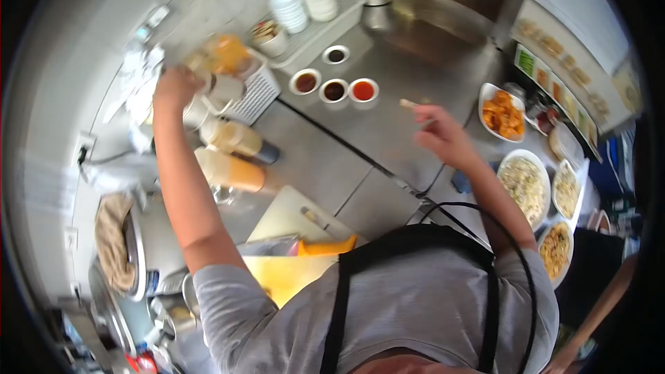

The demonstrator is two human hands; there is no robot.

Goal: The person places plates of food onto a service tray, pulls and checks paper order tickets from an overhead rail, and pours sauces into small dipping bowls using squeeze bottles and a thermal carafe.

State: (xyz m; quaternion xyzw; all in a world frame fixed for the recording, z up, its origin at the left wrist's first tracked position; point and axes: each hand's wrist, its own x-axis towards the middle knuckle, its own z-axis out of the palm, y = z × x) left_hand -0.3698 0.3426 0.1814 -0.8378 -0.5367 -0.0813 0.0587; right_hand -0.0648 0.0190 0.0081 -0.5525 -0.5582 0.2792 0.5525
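My left hand (179, 88) reaches over the white basket (258, 95) of bottles at the upper left. Its fingers are blurred, and what they hold, if anything, cannot be made out. Above the steel counter, my right hand (443, 135) has its fingers pinched round a small light-coloured piece (407, 103). Between my hands stand several small white cups of sauce, among them a red one (364, 90) and a dark one (334, 90). Squeeze bottles, one with orange sauce (239, 172), stand below the basket.
A grey tray (305, 45) holds stacked white cups (289, 10). At the right are a bowl of orange food (502, 112) and a large dish (524, 187). A cutting board (294, 215) lies near my body. Another person's arm (599, 305) shows at the lower right.
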